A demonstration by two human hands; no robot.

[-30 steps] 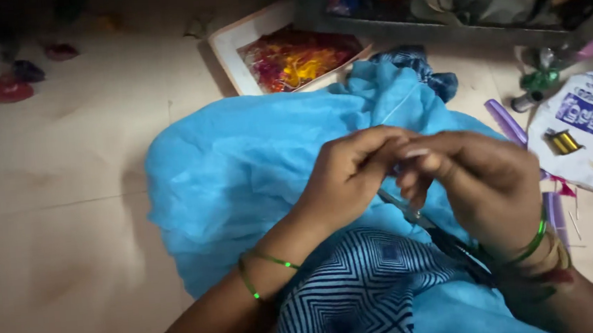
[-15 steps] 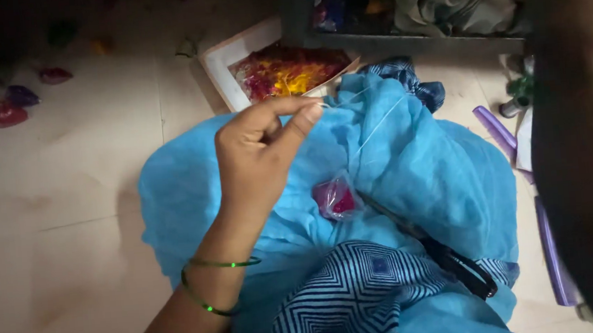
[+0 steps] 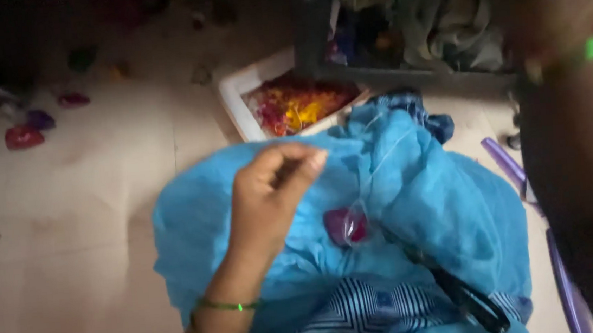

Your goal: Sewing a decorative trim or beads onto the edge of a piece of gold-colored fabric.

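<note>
Left hand [image 3: 271, 197] grip pinched on blue cloth [image 3: 419, 199]; right grip unclear; white tray [image 3: 235, 101] beyond.

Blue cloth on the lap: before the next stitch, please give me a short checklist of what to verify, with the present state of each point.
1. Left hand rests on the blue cloth, fingers pinched together: ok.
2. Thread runs up from the cloth without a visible tangle: ok, though it is faint.
3. Right hand is raised high at the frame edge and blurred; its grip on thread or needle: cannot tell.
4. Needle position: cannot tell, none is visible.
5. Small pink piece lies on the cloth at the thread's lower end: ok.
6. Black tool lies loose in the cloth folds: not ok, it may snag.
</note>
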